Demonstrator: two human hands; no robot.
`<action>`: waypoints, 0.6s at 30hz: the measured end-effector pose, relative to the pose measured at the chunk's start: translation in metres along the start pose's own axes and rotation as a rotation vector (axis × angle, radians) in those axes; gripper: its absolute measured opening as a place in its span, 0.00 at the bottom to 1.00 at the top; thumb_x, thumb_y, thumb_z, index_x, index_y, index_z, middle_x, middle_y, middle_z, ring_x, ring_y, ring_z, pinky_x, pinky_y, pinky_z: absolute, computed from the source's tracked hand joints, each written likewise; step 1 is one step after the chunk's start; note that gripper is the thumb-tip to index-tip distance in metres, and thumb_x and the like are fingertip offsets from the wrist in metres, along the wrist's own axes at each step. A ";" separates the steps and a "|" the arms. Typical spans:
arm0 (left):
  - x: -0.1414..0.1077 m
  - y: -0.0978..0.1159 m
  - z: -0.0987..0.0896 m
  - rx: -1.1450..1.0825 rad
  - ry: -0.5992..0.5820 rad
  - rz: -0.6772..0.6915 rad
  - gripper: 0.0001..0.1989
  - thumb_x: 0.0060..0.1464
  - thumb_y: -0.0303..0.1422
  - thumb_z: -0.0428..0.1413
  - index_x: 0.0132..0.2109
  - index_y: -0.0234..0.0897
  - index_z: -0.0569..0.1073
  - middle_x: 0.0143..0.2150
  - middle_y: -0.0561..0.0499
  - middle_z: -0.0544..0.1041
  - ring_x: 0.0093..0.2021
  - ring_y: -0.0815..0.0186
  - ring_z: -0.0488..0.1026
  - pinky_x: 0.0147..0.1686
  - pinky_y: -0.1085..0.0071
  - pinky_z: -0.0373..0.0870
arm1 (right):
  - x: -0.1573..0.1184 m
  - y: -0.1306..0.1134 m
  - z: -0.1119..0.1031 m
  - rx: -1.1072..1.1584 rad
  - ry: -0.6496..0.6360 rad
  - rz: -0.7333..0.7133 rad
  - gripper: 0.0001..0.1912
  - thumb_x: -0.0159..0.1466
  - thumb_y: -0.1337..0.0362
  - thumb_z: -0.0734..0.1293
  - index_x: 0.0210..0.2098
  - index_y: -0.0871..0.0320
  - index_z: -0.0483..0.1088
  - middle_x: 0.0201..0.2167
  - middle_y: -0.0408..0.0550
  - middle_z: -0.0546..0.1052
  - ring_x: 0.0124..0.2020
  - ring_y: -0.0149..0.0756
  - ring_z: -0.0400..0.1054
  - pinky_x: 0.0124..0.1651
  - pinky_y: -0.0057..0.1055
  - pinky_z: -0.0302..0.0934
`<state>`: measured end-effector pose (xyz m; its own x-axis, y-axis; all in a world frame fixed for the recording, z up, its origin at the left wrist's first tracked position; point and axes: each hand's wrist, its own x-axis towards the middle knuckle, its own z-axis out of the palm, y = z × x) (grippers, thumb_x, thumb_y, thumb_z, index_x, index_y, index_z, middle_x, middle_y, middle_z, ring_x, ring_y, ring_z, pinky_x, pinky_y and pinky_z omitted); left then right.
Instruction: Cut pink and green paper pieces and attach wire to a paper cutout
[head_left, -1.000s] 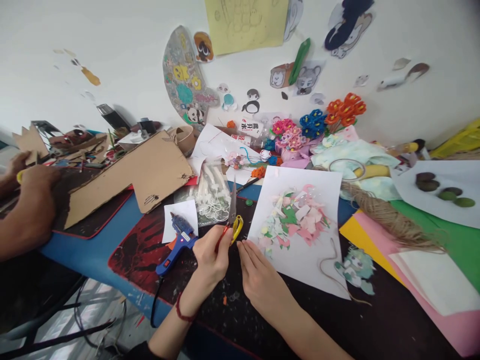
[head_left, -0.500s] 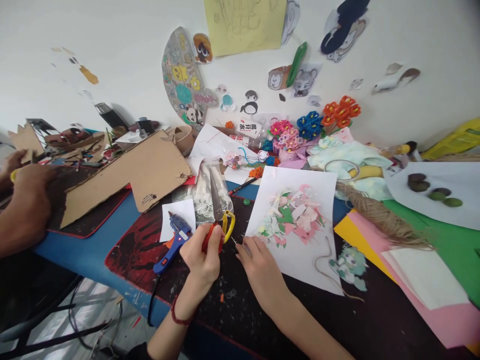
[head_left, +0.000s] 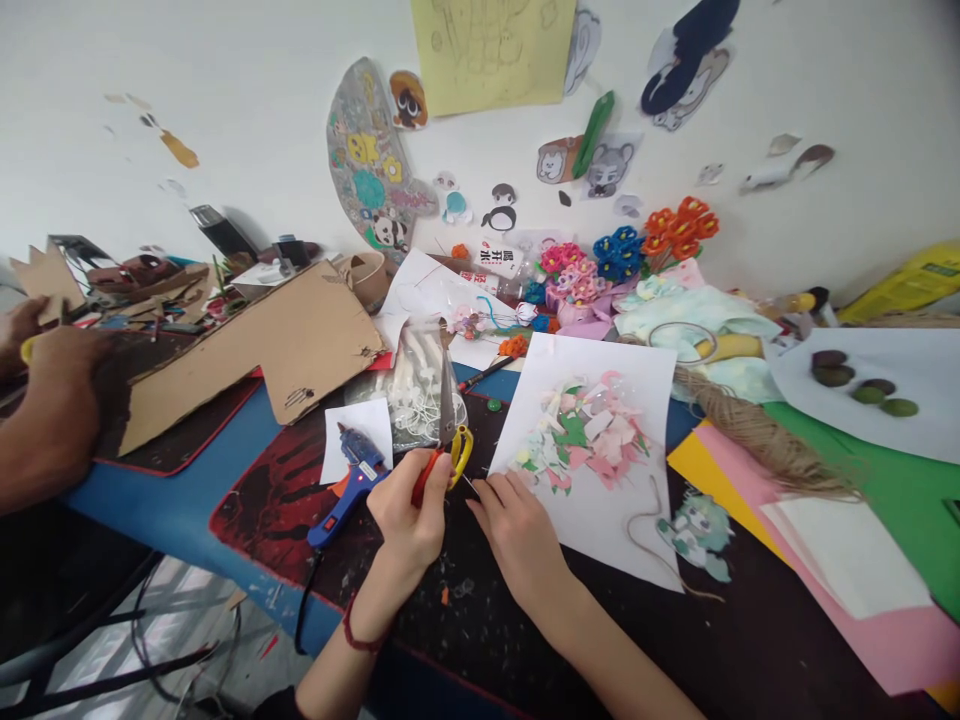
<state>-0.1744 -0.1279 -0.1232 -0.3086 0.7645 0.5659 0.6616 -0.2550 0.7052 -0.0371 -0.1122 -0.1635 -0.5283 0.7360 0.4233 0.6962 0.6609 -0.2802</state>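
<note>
My left hand (head_left: 411,505) is closed on scissors (head_left: 448,405) with red and yellow handles, the blades pointing up and away toward the wall. Just right of it, my right hand (head_left: 521,535) pinches a thin pale piece (head_left: 470,484) between its fingertips; what it is cannot be made out. A blue glue gun (head_left: 346,492) lies left of my left hand, partly on a small white paper (head_left: 335,420). To the right of the scissors, a white sheet (head_left: 517,400) carries pink, green and white paper scraps (head_left: 600,435).
Cardboard (head_left: 255,340) lies on the left, beside another person's hand (head_left: 64,350). Behind are a plastic bag (head_left: 412,400), crocheted flowers (head_left: 574,275) and cloth (head_left: 697,310). Twine (head_left: 772,440), coloured paper (head_left: 862,630) and a chibi cutout (head_left: 701,535) are on the right.
My left hand and the scissors have shifted slightly right, nearer my right hand, and the blades point more upright. My right hand has moved very little.
</note>
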 end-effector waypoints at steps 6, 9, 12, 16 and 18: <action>0.001 0.003 0.001 -0.012 -0.004 -0.007 0.08 0.60 0.30 0.53 0.31 0.35 0.71 0.25 0.53 0.75 0.24 0.72 0.71 0.27 0.75 0.67 | 0.014 -0.004 -0.003 0.135 -0.090 0.247 0.07 0.67 0.68 0.61 0.33 0.59 0.67 0.31 0.48 0.71 0.35 0.39 0.65 0.37 0.34 0.60; 0.002 0.006 -0.004 0.000 0.009 -0.004 0.07 0.59 0.29 0.54 0.32 0.35 0.72 0.25 0.54 0.75 0.24 0.72 0.71 0.27 0.75 0.67 | 0.019 -0.004 -0.006 0.144 -0.114 0.267 0.10 0.67 0.70 0.58 0.30 0.58 0.66 0.30 0.48 0.70 0.35 0.39 0.65 0.38 0.35 0.59; 0.003 0.008 -0.013 0.019 0.055 0.001 0.07 0.59 0.29 0.54 0.32 0.35 0.73 0.25 0.54 0.76 0.24 0.72 0.71 0.27 0.75 0.67 | 0.020 -0.005 -0.010 0.241 -0.062 0.293 0.10 0.67 0.70 0.58 0.30 0.58 0.66 0.30 0.48 0.71 0.36 0.39 0.65 0.40 0.35 0.59; 0.005 0.013 -0.026 -0.011 0.132 -0.007 0.07 0.59 0.30 0.55 0.31 0.35 0.73 0.24 0.55 0.76 0.23 0.72 0.71 0.26 0.75 0.66 | 0.019 -0.007 -0.027 0.580 0.039 0.398 0.08 0.67 0.66 0.59 0.33 0.57 0.66 0.30 0.45 0.73 0.33 0.35 0.68 0.37 0.31 0.61; 0.005 0.017 -0.031 -0.035 0.155 -0.009 0.08 0.59 0.30 0.55 0.31 0.35 0.73 0.24 0.55 0.76 0.23 0.72 0.71 0.25 0.75 0.66 | 0.016 -0.004 -0.041 0.768 0.037 0.443 0.07 0.68 0.63 0.59 0.35 0.56 0.66 0.26 0.42 0.73 0.26 0.31 0.67 0.32 0.27 0.61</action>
<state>-0.1854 -0.1466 -0.0953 -0.4178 0.6669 0.6170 0.6347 -0.2717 0.7234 -0.0282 -0.1096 -0.1201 -0.2619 0.9513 0.1625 0.3075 0.2419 -0.9203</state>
